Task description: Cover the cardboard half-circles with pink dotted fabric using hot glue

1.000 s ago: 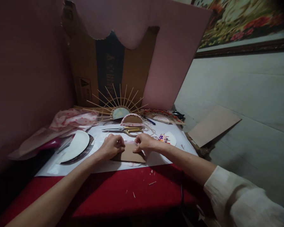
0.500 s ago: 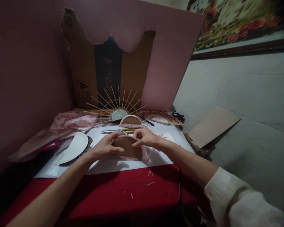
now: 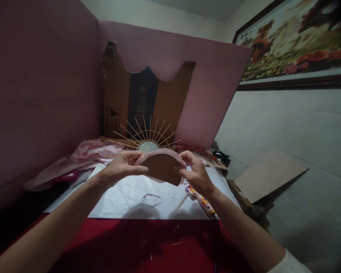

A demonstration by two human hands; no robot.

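Note:
Both my hands hold up a brown cardboard half-disc (image 3: 161, 168) edged with pink fabric, lifted above the white paper sheet (image 3: 147, 199). My left hand (image 3: 123, 167) pinches its left end with thumb and fingers. My right hand (image 3: 194, 170) grips its right end, fingers curled over the fabric rim. The piece is tilted, its curved edge up. Behind it stands a blue half-disc with wooden skewers fanned out like rays (image 3: 147, 134).
A pink-dotted cloth (image 3: 93, 149) lies at the back left. A flowered stick-like item (image 3: 200, 199) rests on the paper by my right wrist. Pink-covered cardboard walls (image 3: 147, 87) enclose the back. A cardboard sheet (image 3: 268, 174) leans at the right. Red cloth (image 3: 147, 242) covers the near table.
My hands have lifted the cardboard half-disc off the paper and raised it toward me. The view tilted up, so the scissors and white plate are out of sight.

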